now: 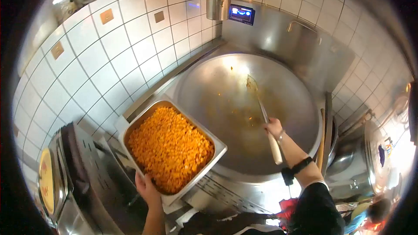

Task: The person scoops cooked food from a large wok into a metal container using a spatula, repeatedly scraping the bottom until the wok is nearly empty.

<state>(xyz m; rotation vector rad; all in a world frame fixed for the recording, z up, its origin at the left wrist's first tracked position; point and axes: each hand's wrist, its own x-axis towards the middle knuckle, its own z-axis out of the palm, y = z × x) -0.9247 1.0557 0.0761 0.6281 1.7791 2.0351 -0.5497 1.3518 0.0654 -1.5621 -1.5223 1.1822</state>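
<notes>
My left hand (148, 187) grips the near rim of a rectangular steel pan (220, 146), its thumb over the edge. Orange diced food (170, 148) fills the pan, which rests at the left side of a very large round wok (287, 100). In my right hand (273, 127) is a long-handled spatula (264, 111), fingers wrapped round the shaft above its pale grip. The flat blade (251, 82) lies against the wok's far inner surface. A thin layer of liquid and a few small orange bits show in the wok.
A steel pot (218, 7) stands at the back beside a lit control screen (242, 14). A faucet (300, 25) is on the back panel. Right of the wok are a wooden stick (322, 141) and a large metal pot (355, 169). A yellow-filled round container (46, 181) sits far left.
</notes>
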